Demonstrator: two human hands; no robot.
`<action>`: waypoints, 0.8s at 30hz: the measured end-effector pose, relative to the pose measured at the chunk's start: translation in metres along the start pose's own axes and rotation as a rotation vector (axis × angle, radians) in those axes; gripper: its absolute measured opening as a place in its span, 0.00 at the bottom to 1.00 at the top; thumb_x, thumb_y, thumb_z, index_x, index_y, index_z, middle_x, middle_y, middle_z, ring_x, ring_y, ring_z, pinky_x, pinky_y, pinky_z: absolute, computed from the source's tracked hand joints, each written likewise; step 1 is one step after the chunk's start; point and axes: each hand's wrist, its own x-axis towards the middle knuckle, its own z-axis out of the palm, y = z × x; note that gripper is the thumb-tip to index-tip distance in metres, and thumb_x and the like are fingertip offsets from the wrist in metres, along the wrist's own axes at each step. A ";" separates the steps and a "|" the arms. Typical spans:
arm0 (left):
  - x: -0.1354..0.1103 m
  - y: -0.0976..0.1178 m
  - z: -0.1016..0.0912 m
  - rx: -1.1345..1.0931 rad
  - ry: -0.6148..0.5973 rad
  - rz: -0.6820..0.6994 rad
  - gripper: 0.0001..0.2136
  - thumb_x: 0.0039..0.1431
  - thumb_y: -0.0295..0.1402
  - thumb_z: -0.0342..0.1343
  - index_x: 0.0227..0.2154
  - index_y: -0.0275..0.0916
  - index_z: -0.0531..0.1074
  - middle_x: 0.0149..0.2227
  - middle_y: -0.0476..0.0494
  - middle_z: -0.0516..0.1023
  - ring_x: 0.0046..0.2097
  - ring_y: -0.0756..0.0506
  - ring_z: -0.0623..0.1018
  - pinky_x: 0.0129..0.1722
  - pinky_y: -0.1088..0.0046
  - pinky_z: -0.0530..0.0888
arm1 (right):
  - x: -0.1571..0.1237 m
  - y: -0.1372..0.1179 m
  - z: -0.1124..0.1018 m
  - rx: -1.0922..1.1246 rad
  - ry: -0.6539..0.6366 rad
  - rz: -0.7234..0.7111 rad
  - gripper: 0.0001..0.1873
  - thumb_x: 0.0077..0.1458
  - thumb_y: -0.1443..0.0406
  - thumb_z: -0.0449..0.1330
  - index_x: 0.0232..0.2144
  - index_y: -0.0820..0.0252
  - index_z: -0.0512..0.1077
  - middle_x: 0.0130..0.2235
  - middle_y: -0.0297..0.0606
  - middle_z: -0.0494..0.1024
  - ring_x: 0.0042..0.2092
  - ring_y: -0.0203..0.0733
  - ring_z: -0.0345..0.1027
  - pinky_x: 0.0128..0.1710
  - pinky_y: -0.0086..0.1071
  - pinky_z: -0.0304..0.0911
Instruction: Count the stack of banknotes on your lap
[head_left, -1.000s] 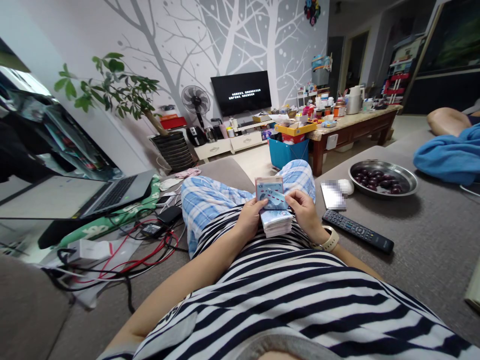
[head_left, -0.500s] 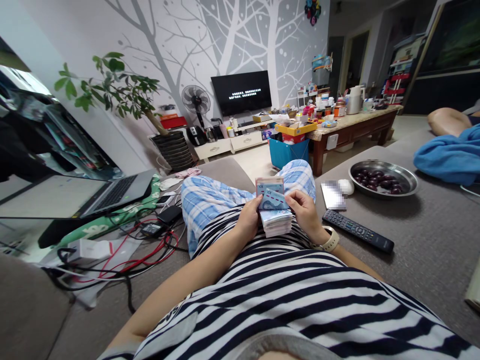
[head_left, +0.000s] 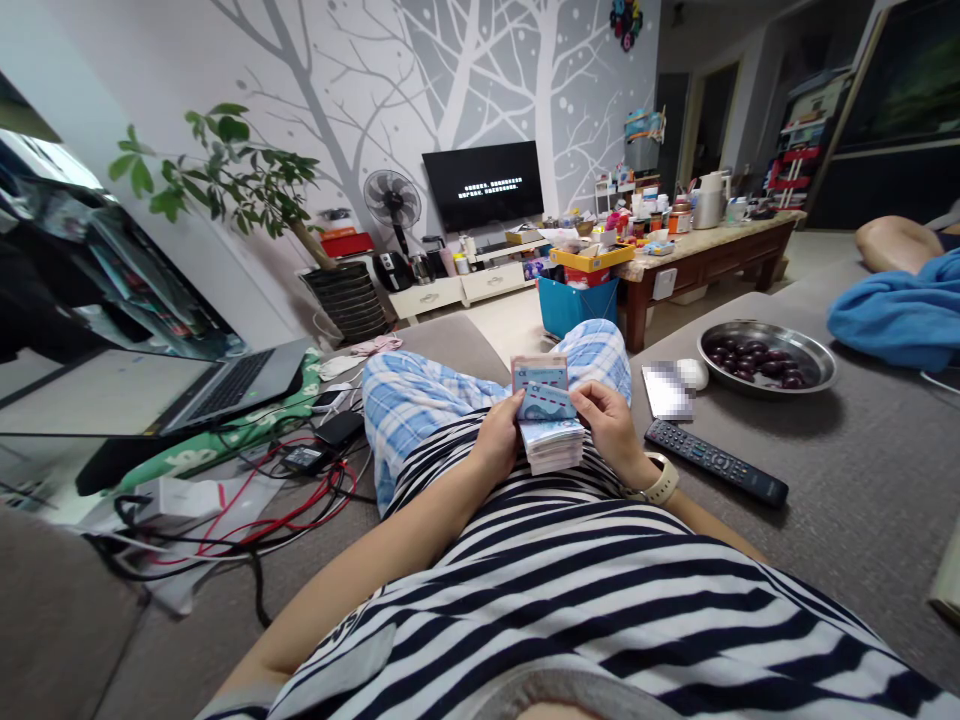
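Note:
My left hand (head_left: 497, 436) is closed around the left side of a thick wad of banknotes (head_left: 553, 446), which are pale blue and pinkish. The wad bends in the middle, its upper half standing up and its lower half fanned toward my belly. At the right edge, my right hand (head_left: 604, 418) pinches the front note (head_left: 547, 402) between thumb and fingers. A cream-coloured watch (head_left: 660, 480) circles my right wrist. Both hands rest over my lap, above blue checked trousers (head_left: 420, 392). The palms and some fingertips are hidden.
To the right on the sofa lie a remote control (head_left: 716, 464), a white mouse (head_left: 691, 374) and a steel bowl (head_left: 825, 375) of dark round fruit. At left are a laptop (head_left: 232, 385) and tangled cables (head_left: 315, 510). Another person's knee (head_left: 896, 242) shows at far right.
The front note's upper edge has tilted and dropped slightly, showing more of the note behind it. Both hands keep nearly the same place and grip.

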 end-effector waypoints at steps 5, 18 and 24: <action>0.000 0.000 -0.001 0.004 -0.005 0.004 0.12 0.45 0.40 0.67 0.30 0.37 0.77 0.32 0.42 0.84 0.48 0.34 0.82 0.50 0.56 0.77 | 0.000 0.000 0.000 0.007 0.004 0.005 0.17 0.58 0.52 0.62 0.25 0.57 0.70 0.23 0.29 0.62 0.26 0.36 0.53 0.27 0.32 0.51; -0.003 0.010 0.001 0.067 -0.058 0.034 0.13 0.46 0.43 0.68 0.29 0.39 0.79 0.32 0.43 0.84 0.46 0.34 0.81 0.49 0.57 0.76 | -0.001 -0.004 0.003 0.047 -0.016 0.000 0.17 0.57 0.51 0.62 0.26 0.57 0.70 0.23 0.29 0.63 0.25 0.35 0.54 0.25 0.31 0.50; 0.003 0.012 0.002 0.146 -0.044 0.073 0.15 0.44 0.44 0.68 0.25 0.37 0.77 0.27 0.43 0.82 0.39 0.37 0.82 0.44 0.61 0.76 | -0.003 -0.011 0.000 0.029 -0.004 -0.016 0.18 0.57 0.50 0.62 0.27 0.57 0.71 0.23 0.30 0.66 0.26 0.37 0.57 0.26 0.31 0.54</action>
